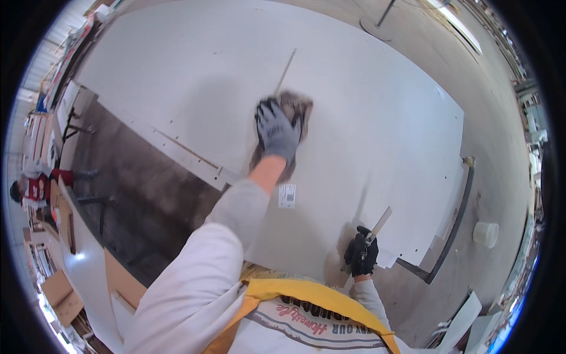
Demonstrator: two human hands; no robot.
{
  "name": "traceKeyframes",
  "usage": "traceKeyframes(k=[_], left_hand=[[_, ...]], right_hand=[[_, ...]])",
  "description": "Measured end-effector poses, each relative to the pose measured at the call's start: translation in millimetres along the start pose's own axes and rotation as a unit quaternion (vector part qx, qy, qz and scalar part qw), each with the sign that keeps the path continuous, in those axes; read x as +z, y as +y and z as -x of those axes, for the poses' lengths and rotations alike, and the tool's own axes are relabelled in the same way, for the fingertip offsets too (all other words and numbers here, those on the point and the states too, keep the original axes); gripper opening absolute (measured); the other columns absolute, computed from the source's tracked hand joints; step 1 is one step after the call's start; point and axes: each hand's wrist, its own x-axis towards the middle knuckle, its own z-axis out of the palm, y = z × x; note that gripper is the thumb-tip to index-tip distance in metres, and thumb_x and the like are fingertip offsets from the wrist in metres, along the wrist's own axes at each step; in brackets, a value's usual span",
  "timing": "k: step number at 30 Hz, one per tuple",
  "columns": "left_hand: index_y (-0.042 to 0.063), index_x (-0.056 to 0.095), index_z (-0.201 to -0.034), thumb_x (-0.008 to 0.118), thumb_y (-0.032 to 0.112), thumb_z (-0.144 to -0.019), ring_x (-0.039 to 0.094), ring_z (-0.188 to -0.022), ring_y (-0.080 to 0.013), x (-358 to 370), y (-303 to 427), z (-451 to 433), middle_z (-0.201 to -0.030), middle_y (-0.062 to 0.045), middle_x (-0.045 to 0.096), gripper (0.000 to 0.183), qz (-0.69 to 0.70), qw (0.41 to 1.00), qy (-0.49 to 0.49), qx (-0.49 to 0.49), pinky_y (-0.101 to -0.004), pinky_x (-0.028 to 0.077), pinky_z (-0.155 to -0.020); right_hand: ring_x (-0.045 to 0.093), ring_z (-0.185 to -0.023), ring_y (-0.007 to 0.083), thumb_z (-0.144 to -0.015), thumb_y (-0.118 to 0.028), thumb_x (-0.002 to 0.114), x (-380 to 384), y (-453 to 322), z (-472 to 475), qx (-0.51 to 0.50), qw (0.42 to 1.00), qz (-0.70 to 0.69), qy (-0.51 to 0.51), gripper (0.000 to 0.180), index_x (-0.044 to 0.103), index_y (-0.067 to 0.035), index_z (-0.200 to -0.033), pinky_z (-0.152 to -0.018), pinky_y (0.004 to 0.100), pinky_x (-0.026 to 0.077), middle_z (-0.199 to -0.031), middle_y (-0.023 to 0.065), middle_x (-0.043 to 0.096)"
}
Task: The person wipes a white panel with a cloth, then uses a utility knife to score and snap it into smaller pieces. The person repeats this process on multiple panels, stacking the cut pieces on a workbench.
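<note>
My left hand (278, 132), in a grey and black work glove, lies palm down on a crumpled brown cloth (297, 105) and presses it to a large light grey panel (353, 119). Just beyond the fingers, a narrow pale strip or slot (287, 68) runs along the panel; which of the two I cannot tell. Over the panel's near right part, my right hand (362, 254), also gloved, grips a flat-bladed hand tool (381, 221) with its blade pointing up and away. A white printed label (287, 196) is stuck near my left forearm.
Small dark holes and a long slot (188, 148) mark the panel's left edge. A dark metal frame (464, 212) juts out at the right, near a white bucket (485, 234) on the floor. Another person (37, 188) stands far left, beside stacked boards (84, 252).
</note>
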Motion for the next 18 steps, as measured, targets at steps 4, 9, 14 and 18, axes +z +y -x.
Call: traceKeyframes(k=[4, 9, 14, 18], left_hand=[[-0.006, 0.022, -0.142, 0.056, 0.05, -0.082, 0.022, -0.138, -0.0372, 37.6, 51.5, -136.4, -0.146, -0.028, 0.026, 0.089, 0.039, 0.998, -0.025, -0.034, -0.0444, 0.016, -0.113], [0.018, 0.06, -0.114, 0.051, 0.043, -0.093, 0.062, -0.097, -0.027, 62.6, 105.7, -190.9, -0.111, -0.014, 0.064, 0.034, 0.012, 0.929, 0.102, 0.356, -0.0446, 0.047, -0.089], [0.011, 0.061, -0.105, 0.065, 0.032, -0.084, 0.056, -0.099, -0.0284, 18.4, 93.3, -40.4, -0.106, -0.01, 0.061, 0.03, 0.234, 0.709, -0.193, 0.637, -0.0388, 0.046, -0.087], [0.003, 0.054, -0.119, 0.06, 0.029, -0.084, 0.051, -0.112, -0.0299, -63.1, 10.3, 147.0, -0.118, -0.015, 0.053, 0.044, 0.204, 0.588, -0.428, 0.655, -0.0414, 0.038, -0.099]], right_hand=[[0.044, -0.039, 0.0106, -0.092, -0.012, 0.051, 0.8, 2.7, 0.0, 0.025, 1.0, -0.014, 0.009, 0.023, 0.052, 0.001, -0.112, -0.035, 0.0251, 0.035, -0.058, 0.0009, 0.05], [0.044, -0.041, 0.0116, -0.096, -0.014, 0.046, -7.5, 23.2, -0.2, 0.02, 0.999, -0.045, 0.013, 0.021, 0.052, 0.0, -0.11, -0.034, 0.0263, 0.036, -0.061, 0.0019, 0.05], [0.047, -0.044, 0.0088, -0.093, -0.011, 0.053, -0.6, 10.6, -0.4, 0.017, 0.998, -0.062, -0.005, 0.02, 0.053, 0.0, -0.11, -0.037, 0.0237, 0.039, -0.066, 0.0008, 0.053], [0.048, -0.044, 0.0084, -0.092, -0.014, 0.056, 0.0, 1.1, 1.0, 0.009, 1.0, -0.025, -0.009, 0.02, 0.056, -0.001, -0.107, -0.039, 0.0235, 0.039, -0.065, 0.0003, 0.054]])
